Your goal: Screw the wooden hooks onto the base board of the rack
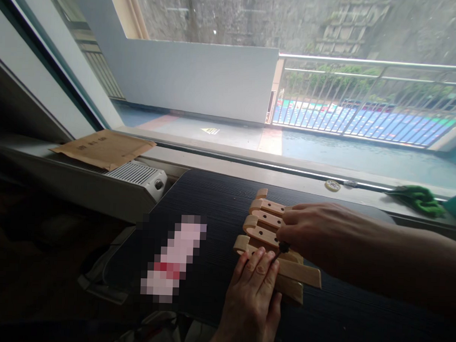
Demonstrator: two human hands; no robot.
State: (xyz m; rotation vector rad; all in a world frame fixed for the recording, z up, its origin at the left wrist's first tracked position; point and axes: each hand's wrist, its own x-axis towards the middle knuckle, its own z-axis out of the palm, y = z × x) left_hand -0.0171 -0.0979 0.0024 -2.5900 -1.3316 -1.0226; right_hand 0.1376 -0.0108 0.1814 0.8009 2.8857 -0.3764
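A light wooden rack with several curved hooks (265,227) lies on a dark ribbed tabletop (219,210). My left hand (251,291) rests flat on the rack's near end, fingers stretched out and pressing it down. My right hand (315,234) comes in from the right and is closed around a small dark tool (283,248), apparently a screwdriver, whose tip meets the wood just beyond my left fingertips. Most of the tool is hidden in my fist.
A blurred pink and white object (174,261) lies left of the rack. A cardboard envelope (103,147) sits on a white radiator (138,175). On the window sill are a tape roll (332,185) and a green cloth (417,199).
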